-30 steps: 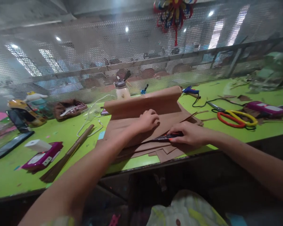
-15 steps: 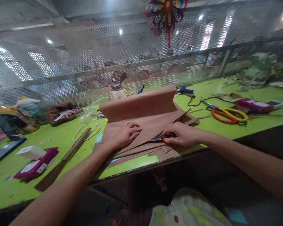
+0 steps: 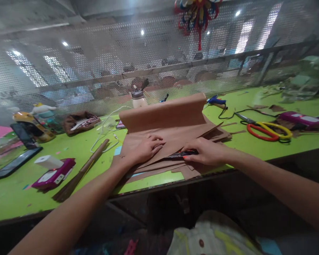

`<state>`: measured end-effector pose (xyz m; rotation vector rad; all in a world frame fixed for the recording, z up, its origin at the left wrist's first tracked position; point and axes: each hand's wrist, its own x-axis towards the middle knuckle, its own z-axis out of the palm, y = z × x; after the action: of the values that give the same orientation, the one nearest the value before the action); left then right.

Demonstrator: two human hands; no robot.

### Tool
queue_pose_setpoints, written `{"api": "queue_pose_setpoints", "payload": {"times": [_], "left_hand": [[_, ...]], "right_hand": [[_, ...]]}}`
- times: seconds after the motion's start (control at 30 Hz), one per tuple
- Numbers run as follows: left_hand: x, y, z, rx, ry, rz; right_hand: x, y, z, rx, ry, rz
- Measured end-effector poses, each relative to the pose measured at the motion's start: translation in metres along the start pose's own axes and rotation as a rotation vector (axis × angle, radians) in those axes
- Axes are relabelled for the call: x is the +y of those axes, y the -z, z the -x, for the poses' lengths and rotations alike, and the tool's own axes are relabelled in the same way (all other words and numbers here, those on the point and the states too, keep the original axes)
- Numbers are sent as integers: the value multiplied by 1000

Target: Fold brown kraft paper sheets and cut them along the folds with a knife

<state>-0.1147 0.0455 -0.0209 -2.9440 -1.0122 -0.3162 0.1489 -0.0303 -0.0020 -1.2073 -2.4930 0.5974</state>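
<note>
A brown sheet of material [image 3: 172, 132] lies unrolled on the green table [image 3: 95, 166], with its roll [image 3: 163, 111] standing up behind it. My left hand [image 3: 146, 148] presses flat on the sheet, fingers spread. My right hand [image 3: 204, 152] grips a dark cutting tool with red marks [image 3: 180, 154], its tip against the sheet beside my left fingers. Cut brown pieces [image 3: 186, 171] are stacked under the sheet near the table's front edge.
Red and yellow scissors [image 3: 268, 131] and a blue glue gun [image 3: 216, 102] lie to the right. A pink box [image 3: 53, 175], a brown stick [image 3: 82, 170], a phone [image 3: 14, 163] and toys [image 3: 34, 120] are at the left. A perforated metal screen [image 3: 95, 71] backs the table.
My left hand slid from the roll's foot toward me onto the flat sheet and spread its fingers. My right hand stays on the cutting tool in nearly the same spot.
</note>
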Motion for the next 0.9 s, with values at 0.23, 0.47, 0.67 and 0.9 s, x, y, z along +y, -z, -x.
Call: {"api": "queue_pose_setpoints", "payload": {"times": [0.23,0.47,0.67,0.9], "left_hand": [[-2,-4,1,17,-17,-15],[1,-2,3,33,-16,-16],[5,4,3,-3,3,-48],[1,-2,2,-7,-1,3]], "right_hand": [[2,0,3,0,-1,6],[-7,-3,-5,-18,-11,-25],[-18,-9,-14,-51,31,-32],[-22,-10,-19,-64,51,-24]]}}
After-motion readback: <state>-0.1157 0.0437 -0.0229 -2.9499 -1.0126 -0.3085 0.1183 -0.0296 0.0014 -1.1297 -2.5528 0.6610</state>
